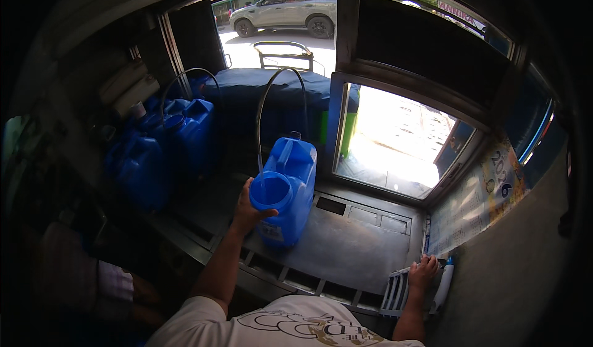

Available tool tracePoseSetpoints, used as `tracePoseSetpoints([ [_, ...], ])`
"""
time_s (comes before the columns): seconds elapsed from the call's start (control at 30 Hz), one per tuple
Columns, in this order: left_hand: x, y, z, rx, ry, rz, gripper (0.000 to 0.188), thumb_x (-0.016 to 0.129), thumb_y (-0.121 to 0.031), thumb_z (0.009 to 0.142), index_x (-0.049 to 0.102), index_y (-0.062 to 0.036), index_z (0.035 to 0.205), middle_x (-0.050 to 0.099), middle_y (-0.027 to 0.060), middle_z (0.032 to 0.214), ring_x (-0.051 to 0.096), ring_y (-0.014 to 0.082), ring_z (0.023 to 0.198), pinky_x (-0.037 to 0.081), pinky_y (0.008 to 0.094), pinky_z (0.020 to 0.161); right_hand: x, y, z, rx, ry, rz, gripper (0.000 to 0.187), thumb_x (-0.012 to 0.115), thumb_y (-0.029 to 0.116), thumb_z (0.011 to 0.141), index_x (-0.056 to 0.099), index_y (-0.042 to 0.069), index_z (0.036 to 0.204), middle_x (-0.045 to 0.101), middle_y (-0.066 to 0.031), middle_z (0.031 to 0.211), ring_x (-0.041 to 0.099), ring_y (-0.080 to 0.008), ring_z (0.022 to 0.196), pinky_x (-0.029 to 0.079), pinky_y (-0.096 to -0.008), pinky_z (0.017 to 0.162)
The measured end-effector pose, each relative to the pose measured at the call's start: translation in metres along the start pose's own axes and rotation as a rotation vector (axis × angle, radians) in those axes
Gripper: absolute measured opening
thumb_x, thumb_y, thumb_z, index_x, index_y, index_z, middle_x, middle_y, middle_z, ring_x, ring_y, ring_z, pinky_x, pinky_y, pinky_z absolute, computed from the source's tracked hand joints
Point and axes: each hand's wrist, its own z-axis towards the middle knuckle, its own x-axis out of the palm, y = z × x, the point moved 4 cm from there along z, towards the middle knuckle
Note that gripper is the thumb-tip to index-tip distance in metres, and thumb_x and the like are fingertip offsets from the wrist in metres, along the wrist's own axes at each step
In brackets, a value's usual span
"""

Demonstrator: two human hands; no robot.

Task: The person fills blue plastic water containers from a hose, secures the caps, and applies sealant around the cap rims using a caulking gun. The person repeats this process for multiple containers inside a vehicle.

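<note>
A blue plastic water jug [301, 189] with a wide round mouth and a molded handle stands upright on the metal counter. My left hand [247, 210] is wrapped round its neck, thumb at the near side of the mouth. A thin curved metal tube [259, 118] arches over the jug and points down into the mouth, where a pale stream shows. At the right, my right hand [422, 273] has its fingers curled at the top of a white slatted rack [395, 292]. Beside it is a white tube-shaped thing with a blue tip [442, 288]. What those fingers hold is hidden.
More blue jugs [193, 128] stand at the left under another curved tube [179, 74]. The metal counter [364, 239] has slots along its edge. A bright window opening [395, 140] and a wall calendar [482, 202] are to the right. Another person's sleeve [115, 280] shows at lower left.
</note>
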Motion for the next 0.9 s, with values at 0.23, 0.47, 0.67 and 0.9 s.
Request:
tracePoseSetpoints([
  [0.23, 0.001, 0.008, 0.001, 0.038, -0.043, -0.018, 0.134, 0.086, -0.073, 0.050, 0.027, -0.0060, 0.149, 0.047, 0.0216, 0.138, 0.052, 0.0364, 0.128, 0.050, 0.0490, 0.102, 0.013, 0.000, 0.000, 0.014, -0.012, -0.022, 0.058, 0.074, 0.021, 0.080, 0.052, 0.009, 0.132, 0.041, -0.0207, 0.147, 0.034, -0.0396, 0.141, 0.025, -0.0579, 0.117],
  [0.47, -0.002, 0.003, -0.002, 0.121, -0.083, 0.061, 0.127, 0.085, -0.072, 0.055, 0.028, -0.0074, 0.149, 0.049, 0.0214, 0.136, 0.055, 0.0365, 0.125, 0.052, 0.0480, 0.100, 0.014, 0.000, 0.007, -0.013, 0.040, -0.042, 0.064, 0.076, 0.029, 0.078, 0.053, 0.009, 0.135, 0.042, -0.0189, 0.148, 0.033, -0.0369, 0.142, 0.023, -0.0585, 0.117],
  [0.67, 0.003, 0.007, -0.002, 0.120, -0.086, 0.054, 0.125, 0.083, -0.074, 0.056, 0.030, -0.0077, 0.148, 0.051, 0.0209, 0.135, 0.056, 0.0357, 0.124, 0.052, 0.0473, 0.098, 0.022, -0.007, 0.021, -0.012, 0.200, -0.069, 0.058, 0.074, 0.036, 0.079, 0.061, 0.009, 0.129, 0.053, -0.0136, 0.139, 0.037, -0.0332, 0.140, 0.023, -0.0574, 0.117],
  [0.9, 0.003, 0.009, 0.000, 0.093, -0.111, 0.054, 0.128, 0.082, -0.078, 0.052, 0.031, -0.0080, 0.147, 0.051, 0.0206, 0.134, 0.057, 0.0362, 0.123, 0.053, 0.0474, 0.098, 0.024, -0.005, 0.020, 0.022, 0.144, -0.095, 0.041, 0.073, 0.031, 0.081, 0.069, 0.007, 0.114, 0.060, -0.0109, 0.122, 0.045, -0.0314, 0.130, 0.024, -0.0579, 0.116],
])
